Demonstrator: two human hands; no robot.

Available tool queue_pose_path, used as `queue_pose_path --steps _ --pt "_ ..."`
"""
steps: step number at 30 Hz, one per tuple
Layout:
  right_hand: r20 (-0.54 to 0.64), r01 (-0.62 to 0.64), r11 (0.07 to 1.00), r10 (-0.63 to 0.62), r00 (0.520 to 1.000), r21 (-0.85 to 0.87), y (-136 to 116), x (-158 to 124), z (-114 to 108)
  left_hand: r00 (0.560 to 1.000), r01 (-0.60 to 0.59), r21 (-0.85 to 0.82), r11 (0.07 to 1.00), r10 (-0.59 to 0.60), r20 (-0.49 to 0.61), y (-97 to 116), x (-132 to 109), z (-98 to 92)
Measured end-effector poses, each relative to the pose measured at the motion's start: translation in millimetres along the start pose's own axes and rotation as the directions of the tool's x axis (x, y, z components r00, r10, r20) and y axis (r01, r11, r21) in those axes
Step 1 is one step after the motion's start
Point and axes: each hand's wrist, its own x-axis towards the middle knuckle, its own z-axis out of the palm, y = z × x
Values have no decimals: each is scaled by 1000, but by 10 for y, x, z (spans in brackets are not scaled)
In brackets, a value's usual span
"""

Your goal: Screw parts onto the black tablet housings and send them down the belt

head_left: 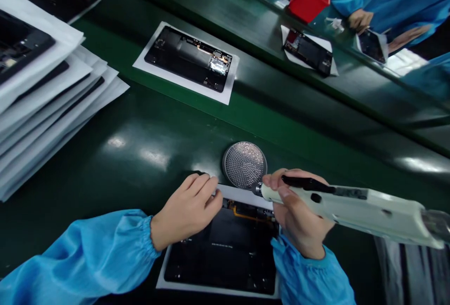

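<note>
My right hand (pixel 298 211) is wrapped around a pale electric screwdriver (pixel 372 211), its black lever along the top. The driver's tip points left, at the near edge of a round dimpled metal dish (pixel 245 164); whether they touch is unclear. Below lies an opened black tablet (pixel 225 253) on a white sheet (pixel 197 290), with an orange ribbon cable along its far side. My left hand (pixel 190 206) hovers over the tablet's far left corner, fingers curled and closed toward the thumb. What those fingers hold, if anything, is hidden.
Stacked tablets between white sheets (pixel 59 122) rise at the left. Another opened tablet (pixel 190 59) lies on a sheet on the green strip ahead. Across the bench are a red bin (pixel 309 0), a further tablet (pixel 309 52) and a co-worker's hands (pixel 360 20).
</note>
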Motion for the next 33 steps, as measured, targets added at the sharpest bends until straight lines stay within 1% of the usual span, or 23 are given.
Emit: queue_pose_path --steps 4,9,12,17,19,21,23,24,26,28,30,33 --pt "8 -23 999 24 1000 -33 34 -23 -7 1000 -4 10 1000 4 5 4 -5 0" --pt "46 7 999 -5 999 -38 49 -20 -16 1000 4 -14 1000 -4 20 3 -11 40" --pt "50 17 999 -15 999 -38 47 -10 -16 998 24 -52 998 -21 61 1 -32 54" --pt "80 14 1000 -14 997 6 73 -6 -10 990 16 -77 997 -6 140 5 -46 23" --pt "85 16 1000 -16 996 -2 74 -10 -16 993 21 -67 998 -13 118 15 -31 10" --pt "83 15 999 -12 996 -36 49 -15 -24 998 21 -64 998 -17 66 31 -8 8" --pt "83 56 998 -54 995 -30 -7 -15 -25 1000 5 -91 996 -2 31 46 16 23" --pt "80 89 996 -87 993 -11 -42 -13 -19 999 -6 -114 994 10 32 50 26 37" --pt "73 152 988 -154 985 32 -116 -12 2 998 -27 -160 987 37 59 52 43 80" --pt "62 181 982 -184 981 52 -172 -25 34 993 -46 -195 980 67 100 41 59 134" --pt "49 177 982 -180 982 65 -198 -62 64 986 -62 -222 973 94 138 24 81 187" --pt "12 138 987 -139 990 79 -192 -154 94 974 -85 -248 965 133 184 3 126 244"
